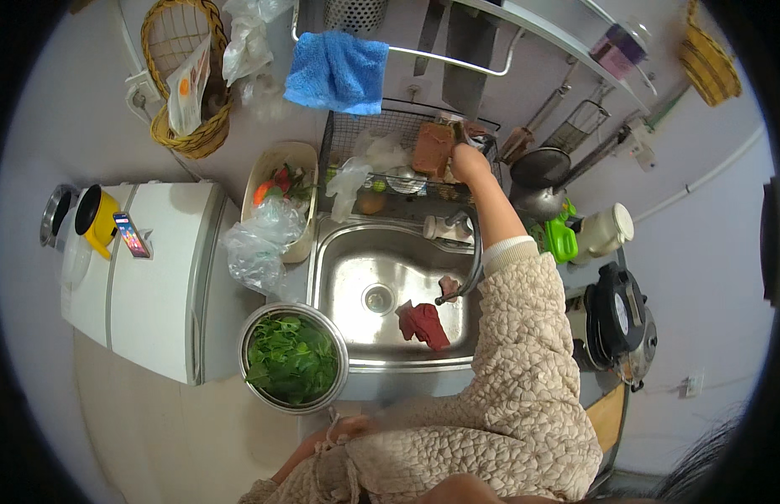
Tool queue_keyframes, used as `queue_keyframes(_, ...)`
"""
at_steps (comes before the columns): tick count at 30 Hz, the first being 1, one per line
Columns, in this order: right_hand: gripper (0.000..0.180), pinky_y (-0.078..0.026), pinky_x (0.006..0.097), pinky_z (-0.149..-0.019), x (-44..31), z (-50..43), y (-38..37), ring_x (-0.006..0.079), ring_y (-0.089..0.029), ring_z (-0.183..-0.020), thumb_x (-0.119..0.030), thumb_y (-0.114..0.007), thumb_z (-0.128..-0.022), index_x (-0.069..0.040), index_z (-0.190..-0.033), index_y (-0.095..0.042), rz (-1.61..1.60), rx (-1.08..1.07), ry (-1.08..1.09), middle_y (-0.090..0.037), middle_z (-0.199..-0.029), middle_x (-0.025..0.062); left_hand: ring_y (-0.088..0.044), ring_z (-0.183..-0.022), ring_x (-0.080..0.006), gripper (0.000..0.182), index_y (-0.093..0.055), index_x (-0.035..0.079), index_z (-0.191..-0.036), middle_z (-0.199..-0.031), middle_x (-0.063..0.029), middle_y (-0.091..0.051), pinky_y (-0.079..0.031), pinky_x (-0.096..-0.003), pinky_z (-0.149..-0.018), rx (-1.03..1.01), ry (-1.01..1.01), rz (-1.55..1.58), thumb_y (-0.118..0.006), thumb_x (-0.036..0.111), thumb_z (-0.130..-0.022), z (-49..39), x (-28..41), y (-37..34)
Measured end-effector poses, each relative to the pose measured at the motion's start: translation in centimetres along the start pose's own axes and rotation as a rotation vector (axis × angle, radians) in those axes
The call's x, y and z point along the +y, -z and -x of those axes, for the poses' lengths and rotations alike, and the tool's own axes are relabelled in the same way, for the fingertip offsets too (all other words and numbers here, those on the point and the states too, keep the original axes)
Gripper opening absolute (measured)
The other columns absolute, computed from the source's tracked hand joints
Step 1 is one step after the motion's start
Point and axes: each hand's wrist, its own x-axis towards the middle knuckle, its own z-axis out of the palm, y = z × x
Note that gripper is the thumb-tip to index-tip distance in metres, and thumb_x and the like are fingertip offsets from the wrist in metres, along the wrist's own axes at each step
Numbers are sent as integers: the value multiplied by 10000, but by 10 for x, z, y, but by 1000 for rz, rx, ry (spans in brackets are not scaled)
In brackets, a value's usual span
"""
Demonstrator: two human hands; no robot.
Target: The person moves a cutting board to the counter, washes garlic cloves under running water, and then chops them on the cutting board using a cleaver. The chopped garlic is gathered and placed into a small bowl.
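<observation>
My right hand [470, 162] reaches over the sink into a black wire rack [339, 135] by the wall. It is beside a reddish-brown block-shaped item [432, 148]; its fingers are mostly hidden, so a hold on anything cannot be told. Low in the picture, my left hand [354, 426] is near my waist, blurred, its fingers unclear. Just above it, a round steel bowl [343, 359] full of green leaves [292, 358] stands at the sink's left front corner. In the stainless steel sink [358, 264] lie a dark red cloth [426, 325] and a smaller brownish piece [449, 287].
A faucet [449, 228] with a dark curved hose rises at the sink's back right. Left of the sink stand a vegetable bin [308, 217], a plastic bag [264, 242] and a white fridge [156, 271]. A pressure cooker [618, 307] is at right; a blue towel [337, 72] hangs above.
</observation>
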Motion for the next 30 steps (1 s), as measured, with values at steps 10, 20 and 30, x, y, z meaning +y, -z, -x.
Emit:
queue_keyframes(10, 264, -489, 402, -754, 9, -31, -17, 299, -604, -896, -71, -604, -704, -76, -967, -635, 66, -126, 338, -620, -965, 158, -492, -1069, -254, 363, -551, 7, -1119, -1133, -139, -525, -373, -377, -896, 57, 327, -332, -546, 246, -846, -80, 115, -26)
queue_keyframes(20, 340, -480, 409, -814, 2, -27, -30, 302, -551, -1030, -71, -586, -758, -101, -1096, -571, 184, -95, 317, -570, -1110, 153, -504, -1032, -243, 310, -560, 8, -1078, -1094, -131, -534, -383, -367, -880, 105, 186, -102, -541, 216, -849, -67, 61, -12)
queue_keyframes(30, 183, -493, 419, -755, 13, -38, -37, 329, -593, -925, -70, -556, -768, -20, -927, -631, 162, -105, 342, -613, -974, 188, -527, -985, -207, 261, -580, 41, -1062, -1076, -101, -553, -407, -337, -859, 81, 163, -384, -485, 212, -889, -69, 52, -7)
